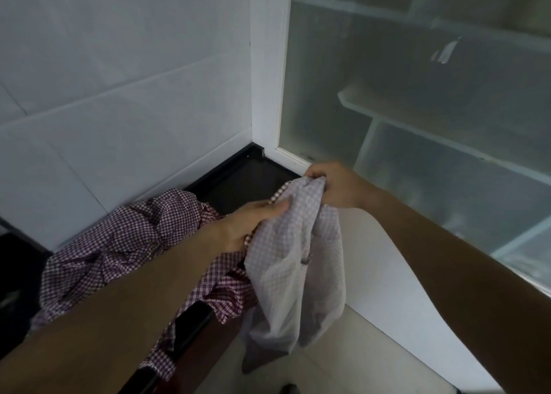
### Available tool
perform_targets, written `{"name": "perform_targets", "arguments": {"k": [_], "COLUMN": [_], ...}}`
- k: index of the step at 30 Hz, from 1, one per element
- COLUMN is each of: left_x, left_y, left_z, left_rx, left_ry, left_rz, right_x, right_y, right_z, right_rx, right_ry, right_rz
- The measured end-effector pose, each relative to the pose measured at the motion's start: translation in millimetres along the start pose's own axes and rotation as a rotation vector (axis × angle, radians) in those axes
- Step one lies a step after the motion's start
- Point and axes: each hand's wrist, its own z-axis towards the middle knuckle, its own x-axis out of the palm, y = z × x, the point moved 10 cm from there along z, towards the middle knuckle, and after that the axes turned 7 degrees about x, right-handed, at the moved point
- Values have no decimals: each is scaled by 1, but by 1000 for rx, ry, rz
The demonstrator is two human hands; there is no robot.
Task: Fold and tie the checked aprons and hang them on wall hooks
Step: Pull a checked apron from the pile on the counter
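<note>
Two hands hold one pale checked apron up in the corner of a tiled room.

The left hand (253, 219) and the right hand (337, 184) each clench the top edge of the pale apron (298, 259), which hangs down over the light floor (328, 349). At 9 o'clock from it, a heap of dark red checked aprons (119, 244) lies on the black counter (238, 181), against the white tiled wall (119, 95). At 2 o'clock stands a frosted glass door (417, 95) in a white frame.

White tiled wall (119, 65) up-left of the hands. Black countertop (244, 178) just behind them. Frosted-glass cabinet door (417, 110) to their right, white frame (268, 65), blurry shelves behind glass.
</note>
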Motion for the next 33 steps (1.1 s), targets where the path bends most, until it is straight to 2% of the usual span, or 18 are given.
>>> {"name": "perform_targets", "arguments": {"k": [3,7,10,13,16,18,20,23,25,27,30,32,33], "left_x": [-2,-19,-31,-37,-42,-51,-61,-70,-80,-90,-97,-95,-89], "left_y": [-16,-43,-63,-73,-71,-70,-69,-74,-83,-88,-80,-64,-50], "left_z": [8,3,-3,-7,-10,-13,-19,-27,-39,-51,-51,-45,-41], "left_rx": [80,266,414,487,498,491,494,575,654,702,611,436,303], "left_ry": [-93,-208,-267,-265,-259,-303,-366,-499,-650,-744,-686,-558,-441], "left_rz": [-10,256,444,684,914,1052,1110,1026,928,838,778,701,673], "right_x": [7,23,45,64,66,57,41,19,21,23,21,16,13], "right_y": [17,4,-27,-50,-58,-60,-66,-68,-67,-73,-89,-97,-99], "right_z": [-1,-7,-19,-35,-43,-42,-35,-27,-28,-32,-34,-31,-30], "right_rx": [-39,7,155,257,273,288,318,312,282,304,377,391,397], "right_ry": [27,145,338,521,577,526,382,190,228,283,215,69,-7], "right_rz": [62,-66,-188,-207,-240,-182,-111,-230,-393,-420,-249,-18,107]}}
